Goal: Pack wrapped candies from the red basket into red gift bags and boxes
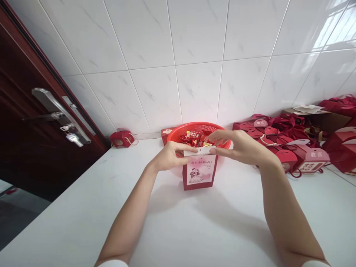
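Note:
A red gift box with a printed bride and groom on its pale front panel stands upright on the white tabletop. Its white top flap, with a small hole in it, is folded at the upper edge. My left hand pinches the left end of that flap between thumb and fingers. At the right end, my right hand grips the flap, thumb in front and fingers arched above. Directly behind the box sits a red plastic basket of wrapped candies, partly hidden by my hands.
Several red gift boxes crowd the right side, with dark red ribbons and a cardboard carton behind them. One small red box stands by the tiled wall at left. A dark door with keys borders the table.

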`<act>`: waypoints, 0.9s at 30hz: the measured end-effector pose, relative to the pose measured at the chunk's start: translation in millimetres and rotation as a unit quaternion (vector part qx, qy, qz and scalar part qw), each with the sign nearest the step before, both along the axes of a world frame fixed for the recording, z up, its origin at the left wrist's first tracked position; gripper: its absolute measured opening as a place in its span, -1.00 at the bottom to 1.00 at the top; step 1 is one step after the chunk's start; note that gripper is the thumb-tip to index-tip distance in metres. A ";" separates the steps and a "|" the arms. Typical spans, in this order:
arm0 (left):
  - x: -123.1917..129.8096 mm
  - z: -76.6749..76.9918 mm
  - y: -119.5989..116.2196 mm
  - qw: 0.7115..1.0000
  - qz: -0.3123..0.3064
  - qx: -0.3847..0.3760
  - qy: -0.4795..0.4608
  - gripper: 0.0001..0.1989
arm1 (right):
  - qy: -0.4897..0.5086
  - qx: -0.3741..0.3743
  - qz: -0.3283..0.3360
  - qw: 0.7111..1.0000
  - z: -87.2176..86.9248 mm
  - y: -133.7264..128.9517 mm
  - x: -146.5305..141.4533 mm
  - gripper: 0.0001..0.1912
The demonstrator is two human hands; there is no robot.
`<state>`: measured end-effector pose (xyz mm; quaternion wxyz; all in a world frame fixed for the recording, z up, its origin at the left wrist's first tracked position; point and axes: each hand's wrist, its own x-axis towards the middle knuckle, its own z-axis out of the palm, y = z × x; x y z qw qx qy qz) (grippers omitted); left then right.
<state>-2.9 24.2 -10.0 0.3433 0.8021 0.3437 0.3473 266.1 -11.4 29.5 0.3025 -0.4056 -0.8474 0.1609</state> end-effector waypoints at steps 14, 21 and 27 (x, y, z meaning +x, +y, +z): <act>6.1 -1.2 3.7 0.972 0.102 0.034 -0.206 -0.65 | 0.113 -0.100 0.024 0.988 -13.7 22.3 -8.1 -0.46; 10.1 0.3 1.1 0.968 0.063 -0.004 -0.242 -0.42 | 0.230 -0.159 0.110 0.954 -17.0 29.5 -11.7 -0.54; 11.0 1.6 -1.7 0.983 0.061 0.024 -0.173 -0.51 | 0.236 -0.142 0.096 0.956 -16.9 28.0 -11.9 -0.53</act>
